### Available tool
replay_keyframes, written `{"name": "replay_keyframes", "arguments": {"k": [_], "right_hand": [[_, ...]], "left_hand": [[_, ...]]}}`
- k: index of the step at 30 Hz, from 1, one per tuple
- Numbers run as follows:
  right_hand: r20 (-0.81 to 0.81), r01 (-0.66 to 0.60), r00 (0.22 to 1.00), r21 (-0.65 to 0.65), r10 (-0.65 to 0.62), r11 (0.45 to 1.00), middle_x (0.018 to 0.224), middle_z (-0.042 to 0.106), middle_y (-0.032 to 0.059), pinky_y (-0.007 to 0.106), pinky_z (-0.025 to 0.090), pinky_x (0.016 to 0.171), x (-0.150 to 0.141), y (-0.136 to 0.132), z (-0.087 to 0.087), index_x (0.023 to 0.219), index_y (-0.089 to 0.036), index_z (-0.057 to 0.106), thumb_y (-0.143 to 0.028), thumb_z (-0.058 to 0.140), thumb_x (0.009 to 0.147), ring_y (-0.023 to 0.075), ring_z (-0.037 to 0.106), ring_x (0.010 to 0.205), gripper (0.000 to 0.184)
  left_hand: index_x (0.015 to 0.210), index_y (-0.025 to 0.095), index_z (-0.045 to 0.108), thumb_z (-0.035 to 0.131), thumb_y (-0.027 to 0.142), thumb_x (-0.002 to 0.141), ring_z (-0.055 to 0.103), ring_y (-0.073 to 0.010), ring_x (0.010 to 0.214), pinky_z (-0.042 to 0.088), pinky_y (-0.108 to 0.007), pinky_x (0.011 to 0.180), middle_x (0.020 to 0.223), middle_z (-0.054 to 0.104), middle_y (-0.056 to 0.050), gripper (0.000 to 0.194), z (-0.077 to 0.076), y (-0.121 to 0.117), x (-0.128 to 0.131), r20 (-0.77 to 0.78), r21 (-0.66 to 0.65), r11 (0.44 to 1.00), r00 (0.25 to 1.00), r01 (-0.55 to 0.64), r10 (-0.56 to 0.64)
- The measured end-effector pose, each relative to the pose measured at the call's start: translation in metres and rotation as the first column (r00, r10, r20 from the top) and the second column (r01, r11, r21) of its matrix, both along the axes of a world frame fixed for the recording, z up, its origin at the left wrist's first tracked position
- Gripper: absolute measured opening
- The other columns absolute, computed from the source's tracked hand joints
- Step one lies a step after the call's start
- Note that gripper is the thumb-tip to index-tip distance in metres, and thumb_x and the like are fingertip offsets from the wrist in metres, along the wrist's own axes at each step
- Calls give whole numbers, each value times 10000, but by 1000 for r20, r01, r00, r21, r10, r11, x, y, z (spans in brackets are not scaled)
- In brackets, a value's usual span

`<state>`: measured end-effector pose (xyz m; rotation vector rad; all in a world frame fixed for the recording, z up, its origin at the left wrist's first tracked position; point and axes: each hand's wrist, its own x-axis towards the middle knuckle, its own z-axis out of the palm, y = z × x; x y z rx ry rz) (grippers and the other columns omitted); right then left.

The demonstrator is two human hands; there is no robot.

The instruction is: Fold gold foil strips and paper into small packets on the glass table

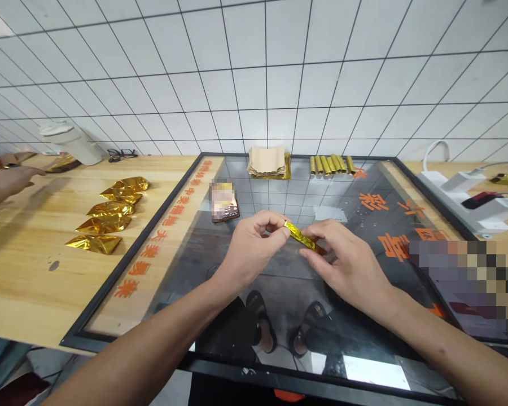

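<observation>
Over the glass panel, a rolled gold foil paper tube (301,234) slants between my hands. Its upper left end is pinched in the fingertips of my left hand (254,245). Around the lower right end, the thumb and fingers of my right hand (347,259) are closed. Part of that end is hidden behind the fingers. Beyond my hands lies a row of several similar gold rolls (331,164) near the wall. Left of the row sits a stack of paper sheets (267,162), brown on top with gold edges showing.
The black-framed glass panel (152,352) rests on a wooden table (21,282). Several folded gold foil pieces (110,217) lie left, near another person's hand (8,183). A small box (225,202), a white cup (74,144), glasses (122,153) and a white power strip (461,197) are around.
</observation>
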<state>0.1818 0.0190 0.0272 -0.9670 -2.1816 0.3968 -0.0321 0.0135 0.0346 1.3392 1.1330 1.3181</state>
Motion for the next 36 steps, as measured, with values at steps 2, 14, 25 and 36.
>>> {"name": "replay_keyframes", "arguments": {"k": [2,14,25,36], "right_hand": [[-97,-15,995,-152,0,988,1131,737,60,334,583,750,-1,1,1,1208,-273,659,-275,711,996,228,722,964,218],[-424,-185,903,-535,-73,825,854,692,5,274,494,614,-7,6,1,1023,-226,735,-358,739,978,144,588,717,140],[-450,-257,892,-575,-38,777,871,683,-4,281,476,662,-9,6,2,993,-223,706,-339,743,973,138,578,751,122],[-439,-205,895,-555,-74,806,1040,754,48,391,575,904,-11,5,0,1069,-236,666,-372,800,929,217,717,976,237]], "left_hand": [[779,171,721,749,215,818,605,-118,740,496,-225,610,939,747,-40,65,1,0,0,22,-21,1000,1000,10,-9],[801,163,721,753,217,778,671,-124,712,600,-242,652,805,730,-19,67,2,-1,2,96,-98,994,995,42,-33],[828,176,689,766,191,733,667,-118,658,576,-245,641,762,733,-2,123,0,-1,5,85,-116,993,996,24,-14],[923,184,617,770,147,729,687,-115,730,611,-251,689,829,717,8,250,1,-2,8,190,-116,993,982,38,-15]]}}
